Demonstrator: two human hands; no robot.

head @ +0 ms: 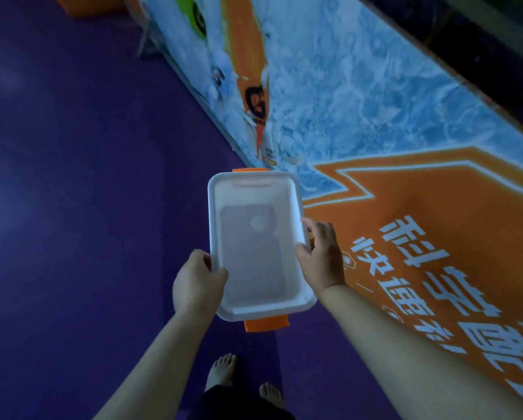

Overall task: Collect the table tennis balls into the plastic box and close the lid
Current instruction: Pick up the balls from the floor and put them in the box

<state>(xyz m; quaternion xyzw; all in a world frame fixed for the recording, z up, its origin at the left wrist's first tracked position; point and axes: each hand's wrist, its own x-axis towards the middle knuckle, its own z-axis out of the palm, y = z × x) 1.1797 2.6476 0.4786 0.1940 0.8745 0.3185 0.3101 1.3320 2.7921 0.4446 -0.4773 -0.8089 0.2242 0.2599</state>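
Plastic box (255, 312) is held open-topped over the purple floor (72, 207). Left hand (198, 280) grips its rim at 9 o'clock, right hand (324, 256) grips it at 3. One table tennis ball (258, 223) sits inside, up toward 12. Orange-and-blue banner (375, 101) at 2 o'clock, bare feet (222, 369) at 6.

**Box held between two hands, ball inside**

The plastic box (288, 204) is the landmark, with one table tennis ball (258, 223) inside it, toward its far end. The left hand (198, 281) grips its left rim and the right hand (324, 253) its right rim. One latch (249, 170) sits at the box's far end, another (266, 324) at its near end. A printed panel (405, 116) runs right of and beyond the box, the floor (72, 177) spreads to its left, and two bare feet (221, 371) stand on the floor on the near side of the box.
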